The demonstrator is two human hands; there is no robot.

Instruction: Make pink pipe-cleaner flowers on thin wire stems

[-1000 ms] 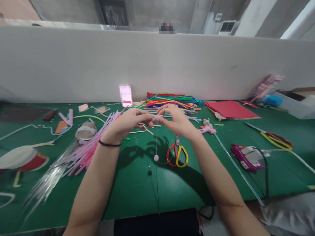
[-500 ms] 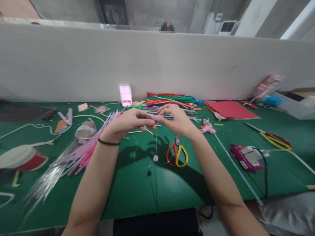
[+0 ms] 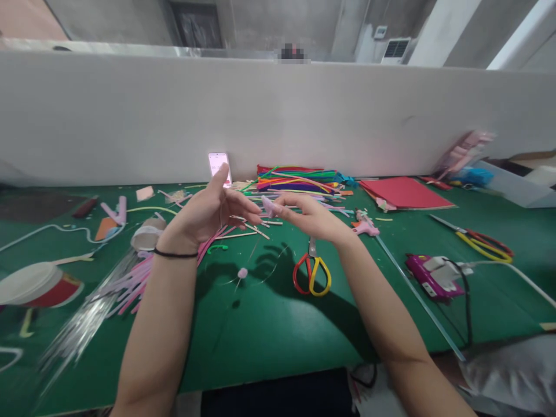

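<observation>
A small lilac fuzzy piece point(image 3: 270, 207) is pinched between the thumb and fingers of my right hand point(image 3: 306, 215). My left hand point(image 3: 212, 208) is beside it with thumb raised and fingers stretched apart, the fingertips close to the lilac piece. Below the hands hangs a little pink-lilac ball point(image 3: 242, 273) on a thin thread or wire, whose upper end I cannot trace clearly. Scissors with red and yellow handles point(image 3: 313, 272) lie on the table under my right wrist, their blade tips partly hidden.
The green table point(image 3: 278, 341) carries pink pipe cleaners point(image 3: 134, 278), a multicoloured bundle point(image 3: 299, 178), a phone point(image 3: 218, 165), a paper cup point(image 3: 47, 284), red sheets point(image 3: 403, 192), a pink glue gun point(image 3: 367, 227), a purple power strip point(image 3: 428, 278) and other scissors point(image 3: 482, 243). A partition point(image 3: 278, 110) stands behind.
My left hand has let go of the lilac piece, moved left and spread its fingers. The hanging ball has swung left. My right hand still holds the piece.
</observation>
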